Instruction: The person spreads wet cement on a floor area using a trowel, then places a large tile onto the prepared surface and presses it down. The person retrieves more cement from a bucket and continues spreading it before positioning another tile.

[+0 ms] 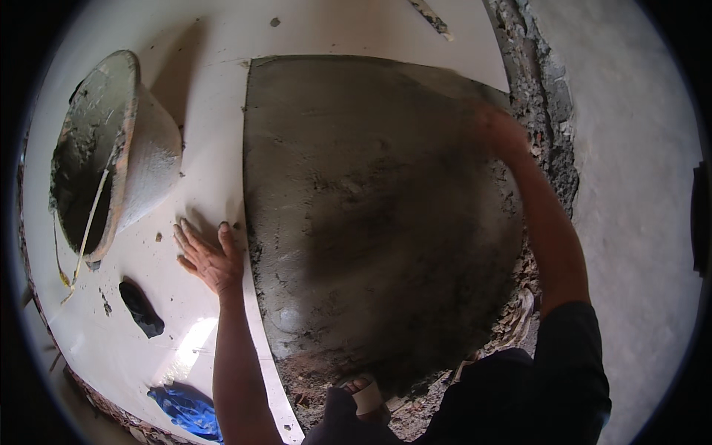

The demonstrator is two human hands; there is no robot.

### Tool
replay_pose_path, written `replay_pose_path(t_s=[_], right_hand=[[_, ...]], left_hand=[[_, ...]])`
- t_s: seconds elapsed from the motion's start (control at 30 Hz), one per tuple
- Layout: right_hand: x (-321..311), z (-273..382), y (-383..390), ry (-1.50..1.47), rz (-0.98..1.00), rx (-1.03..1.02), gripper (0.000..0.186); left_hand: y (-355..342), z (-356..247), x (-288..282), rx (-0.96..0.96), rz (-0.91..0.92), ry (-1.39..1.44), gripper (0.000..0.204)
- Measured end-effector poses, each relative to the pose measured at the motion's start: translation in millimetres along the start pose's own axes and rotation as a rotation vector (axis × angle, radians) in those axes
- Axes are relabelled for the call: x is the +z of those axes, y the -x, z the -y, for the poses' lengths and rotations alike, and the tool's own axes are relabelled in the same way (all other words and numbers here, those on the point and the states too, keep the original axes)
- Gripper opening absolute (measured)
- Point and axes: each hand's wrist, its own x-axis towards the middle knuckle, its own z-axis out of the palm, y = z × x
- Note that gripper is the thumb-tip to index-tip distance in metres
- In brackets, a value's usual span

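My left hand [211, 256] rests on the white tile floor [215, 96], fingers spread and holding nothing, just beside the edge of a grey mortar bed [356, 178]. My right arm reaches over to the far right corner of that bed. The right hand [503, 133] is smeared by motion, so its fingers do not show clearly. A pale, blurred flat shape [437, 78] extends left of it along the mortar's far edge; its kind cannot be made out. The mortar is spread fairly smooth at the far side, with rougher patches nearer me.
A mortar-caked bucket [156, 159] lies tipped on the tiles at left. Nearer are a black object [141, 308] and a crumpled blue plastic piece [185, 409]. A dirty strip [432, 18] lies far off. Rubble [545, 111] lines the grey wall [630, 193]; my sandalled foot [363, 393] stands close by.
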Motion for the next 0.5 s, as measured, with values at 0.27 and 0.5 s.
replay_pose_path(t_s=[0.27, 0.5], right_hand=[[-11, -81, 78, 0.020, -0.066, 0.170, 0.038], [-39, 136, 23, -0.272, -0.081, -0.408, 0.036]], left_hand=[[0, -2, -3, -0.017, 0.078, -0.064, 0.092], [0, -5, -9, -0.028, 0.098, -0.019, 0.090]])
